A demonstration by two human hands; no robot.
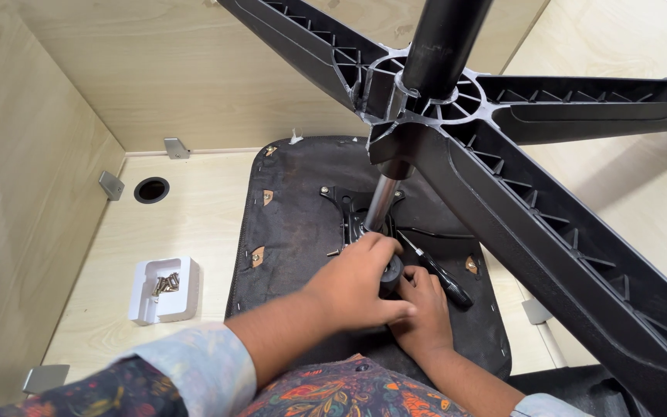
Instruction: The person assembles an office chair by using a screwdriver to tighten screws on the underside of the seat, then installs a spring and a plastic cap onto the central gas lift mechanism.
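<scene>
While both hands (364, 286) press on the upturned seat (295, 224), grip unclear, pale plywood walls (194, 85) enclose the floor (187, 224).

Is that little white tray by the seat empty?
No, the white tray holds a small heap of metal screws.

Pale blue-grey sleeves pushed up both forearms, bare left hand (357, 286) and right hand (424, 309), multicoloured floral-print garment below.

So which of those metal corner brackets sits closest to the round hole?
The bracket on the left wall, just beside the round hole; the back-wall bracket and near-left bracket lie farther off.
</scene>
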